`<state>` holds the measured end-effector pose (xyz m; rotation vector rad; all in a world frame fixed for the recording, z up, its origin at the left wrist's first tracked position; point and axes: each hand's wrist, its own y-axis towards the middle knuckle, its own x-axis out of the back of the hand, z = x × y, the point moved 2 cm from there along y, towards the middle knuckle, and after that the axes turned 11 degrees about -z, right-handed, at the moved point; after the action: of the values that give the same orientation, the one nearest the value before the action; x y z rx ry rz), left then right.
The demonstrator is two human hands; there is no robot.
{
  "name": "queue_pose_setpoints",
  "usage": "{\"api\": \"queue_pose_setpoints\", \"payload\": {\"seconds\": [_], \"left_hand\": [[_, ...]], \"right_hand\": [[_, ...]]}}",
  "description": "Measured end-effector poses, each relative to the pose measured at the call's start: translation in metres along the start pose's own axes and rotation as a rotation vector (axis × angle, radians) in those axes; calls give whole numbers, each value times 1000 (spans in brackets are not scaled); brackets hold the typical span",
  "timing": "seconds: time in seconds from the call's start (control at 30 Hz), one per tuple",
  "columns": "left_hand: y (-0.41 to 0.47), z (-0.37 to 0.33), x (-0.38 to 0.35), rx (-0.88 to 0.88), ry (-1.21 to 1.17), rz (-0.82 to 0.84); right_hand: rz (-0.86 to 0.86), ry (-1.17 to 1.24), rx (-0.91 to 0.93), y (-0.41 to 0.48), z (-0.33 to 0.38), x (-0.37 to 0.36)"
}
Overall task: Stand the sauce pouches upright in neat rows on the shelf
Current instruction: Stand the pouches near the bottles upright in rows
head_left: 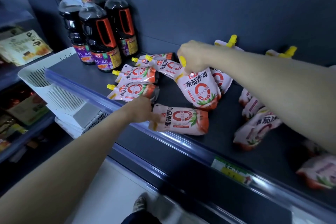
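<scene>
Gripping standing pink plastic sauce pouch (pixel 199 90) by its top in right hand (pixel 192 57); touching lying pink pouch (pixel 181 121) with left hand (pixel 141 110), grasp unclear.

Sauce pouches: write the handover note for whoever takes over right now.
Right hand grips a held pouch by its spout end, near upright on the shelf.
Left hand reaches the front pouch, which lies flat; grip unclear.
Done: back pouches appear to stand at the wall.
Left: flat pouches by the bottles and right pouches still lie or lean; no rows yet.
</scene>
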<state>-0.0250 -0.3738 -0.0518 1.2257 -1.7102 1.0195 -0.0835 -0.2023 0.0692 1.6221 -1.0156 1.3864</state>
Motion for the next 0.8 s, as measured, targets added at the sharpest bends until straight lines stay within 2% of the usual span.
{"api": "queue_pose_setpoints", "payload": {"seconds": [0.13, 0.33, 0.5, 0.67, 0.8], "left_hand": [[-4, -3, -2, 6, -59, 48], [-5, -14, 3, 44, -310, -55], [7, -48, 29, -99, -354, -189], [12, -82, 55, -289, -394, -261], [20, -101, 73, -420, -390, -238]], "right_hand": [[-29, -42, -78, -13, -9, 10], [-35, -60, -240, -35, -35, 9], [-72, -55, -355, -49, -47, 6], [-20, 36, -443, -59, -51, 20], [36, 38, -437, -64, -48, 33]]}}
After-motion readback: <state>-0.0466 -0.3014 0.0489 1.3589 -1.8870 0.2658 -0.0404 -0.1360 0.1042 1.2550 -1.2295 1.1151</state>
